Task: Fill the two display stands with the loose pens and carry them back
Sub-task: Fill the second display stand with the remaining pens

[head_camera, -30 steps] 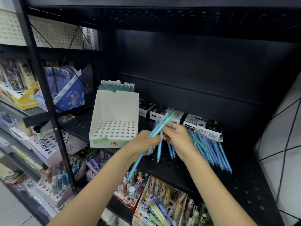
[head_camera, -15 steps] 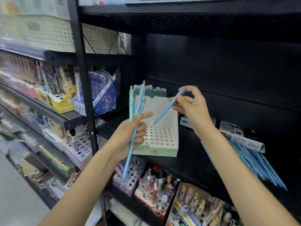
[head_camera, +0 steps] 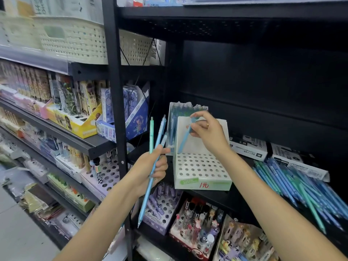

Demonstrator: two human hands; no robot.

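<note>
left hand (head_camera: 152,167) grips a few blue pens (head_camera: 150,178), fingers curled round them. beyond, right hand (head_camera: 208,133) pinches one pen (head_camera: 185,137) tip-down over the white display stand (head_camera: 202,171) on the black shelf (head_camera: 222,199); loose pens (head_camera: 293,187) lie right of it.

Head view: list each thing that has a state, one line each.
Left hand: grips several pens.
Right hand: pinches one blue pen, tip at the back row.
White display stand: upright, visible holes empty.
Second stand: behind, holding pens.
Loose pens: heaped on the shelf.
</note>
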